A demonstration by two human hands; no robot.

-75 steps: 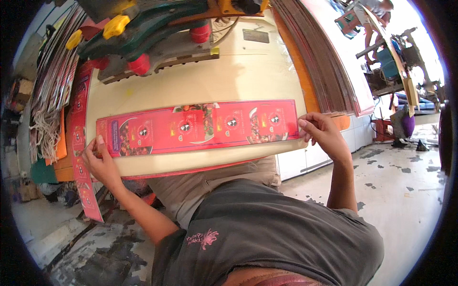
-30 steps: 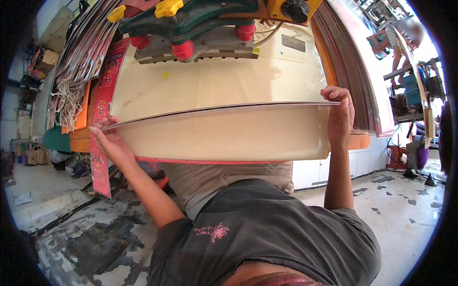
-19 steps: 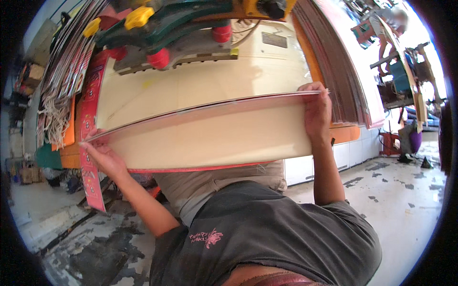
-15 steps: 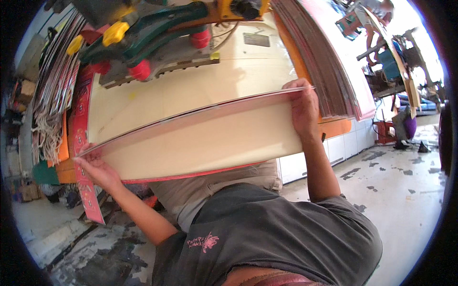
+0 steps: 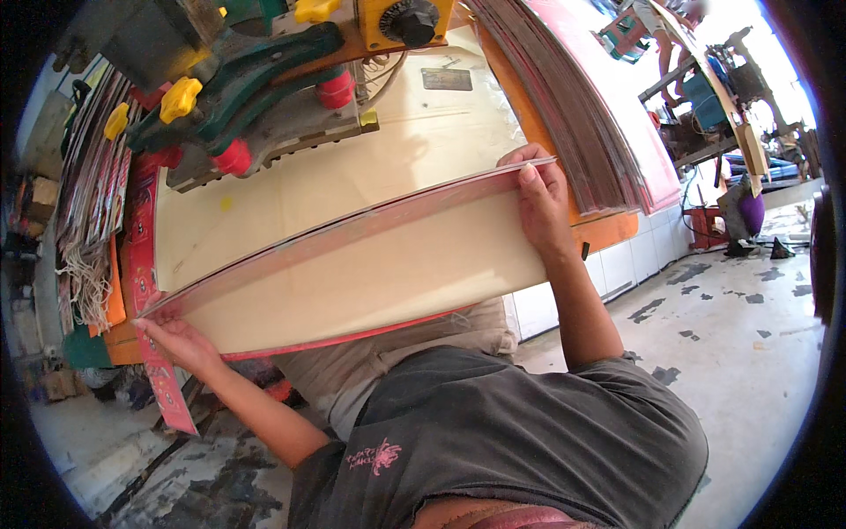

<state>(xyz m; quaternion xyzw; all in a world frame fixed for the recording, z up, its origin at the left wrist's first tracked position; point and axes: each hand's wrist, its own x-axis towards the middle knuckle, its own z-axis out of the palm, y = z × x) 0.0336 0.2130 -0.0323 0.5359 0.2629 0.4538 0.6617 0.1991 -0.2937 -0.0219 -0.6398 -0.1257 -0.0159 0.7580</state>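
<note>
A long, thin, flat strip of board [image 5: 370, 224] with a pinkish near face spans between my hands, standing roughly on edge and slanting up to the right. My left hand [image 5: 183, 342] is closed on its left end, palm turned up. At the other end, my right hand [image 5: 542, 204] pinches the strip, thumb on the near face and fingers behind. Beneath the strip lies a cream-coloured work surface [image 5: 423, 256]. Beyond it stands a machine with dark green arms [image 5: 264, 75], yellow knobs and red cylindrical feet.
A thick stack of brown-edged sheets [image 5: 564, 115] lies along the right side. On the left are upright bundled sheets [image 5: 84, 176] with white cords and a red printed strip [image 5: 167, 397] overhanging the table. A person [image 5: 674, 53] is in the far right background.
The whole view has shifted slightly, with the machine and stack now further left. My right thumb shows more plainly against the strip's near face. Both hands keep their hold.
</note>
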